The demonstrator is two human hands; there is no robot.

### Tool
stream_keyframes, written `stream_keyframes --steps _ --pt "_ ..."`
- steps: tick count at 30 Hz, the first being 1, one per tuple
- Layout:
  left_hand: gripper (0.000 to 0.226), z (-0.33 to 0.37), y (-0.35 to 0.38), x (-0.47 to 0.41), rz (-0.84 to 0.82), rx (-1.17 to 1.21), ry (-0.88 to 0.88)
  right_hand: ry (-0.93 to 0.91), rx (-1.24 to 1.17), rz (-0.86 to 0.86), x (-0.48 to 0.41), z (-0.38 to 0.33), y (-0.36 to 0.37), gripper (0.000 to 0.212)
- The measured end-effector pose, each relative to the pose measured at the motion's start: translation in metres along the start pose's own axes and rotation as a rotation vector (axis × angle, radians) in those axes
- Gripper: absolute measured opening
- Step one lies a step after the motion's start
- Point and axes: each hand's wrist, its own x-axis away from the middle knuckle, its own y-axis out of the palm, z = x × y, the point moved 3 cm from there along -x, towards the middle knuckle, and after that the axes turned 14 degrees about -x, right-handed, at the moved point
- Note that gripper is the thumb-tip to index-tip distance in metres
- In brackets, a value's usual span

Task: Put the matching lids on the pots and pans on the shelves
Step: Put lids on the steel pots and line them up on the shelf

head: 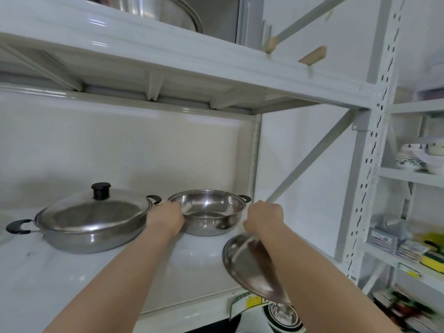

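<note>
On the white shelf, the wide two-handled pan already carries its knobbed lid. The steel pot beside it stands uncovered; left hand grips its rim, right hand holds a tilted steel lid just short of it.

Lidded pan left of open pot; both on shelf.

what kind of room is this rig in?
Likely a home pantry or kitchen storage room: white metal shelving holds a lidded pan and an open steel pot, with patterned bowls and sponges on the neighbouring rack.
</note>
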Motion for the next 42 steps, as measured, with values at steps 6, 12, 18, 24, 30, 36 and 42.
stream_keyframes --steps 6,12,18,24,30,36,42 --pt "0.033 0.005 0.001 0.005 0.025 -0.006 -0.042 0.161 0.231 -0.205 0.015 0.020 0.015 0.035" --pt "0.032 0.006 0.001 0.005 0.010 -0.042 -0.092 0.152 0.108 -0.211 0.016 0.027 0.006 0.037" --pt "0.032 0.005 0.002 0.000 -0.008 -0.097 -0.074 0.135 0.002 -0.128 0.009 0.029 -0.033 0.026" --pt "0.031 -0.006 0.000 -0.004 -0.025 -0.104 -0.097 0.076 0.056 -0.034 -0.010 0.019 -0.087 0.021" --pt "0.030 -0.020 -0.006 -0.009 -0.065 -0.020 -0.068 0.043 -0.093 0.113 -0.043 -0.002 -0.126 0.010" --pt "0.028 -0.027 -0.010 -0.012 -0.054 0.032 -0.090 -0.155 -0.469 0.256 -0.071 -0.040 -0.106 0.021" --pt "0.028 -0.030 -0.008 -0.018 -0.032 0.019 -0.095 -0.183 -0.621 0.182 -0.112 -0.094 -0.054 0.026"
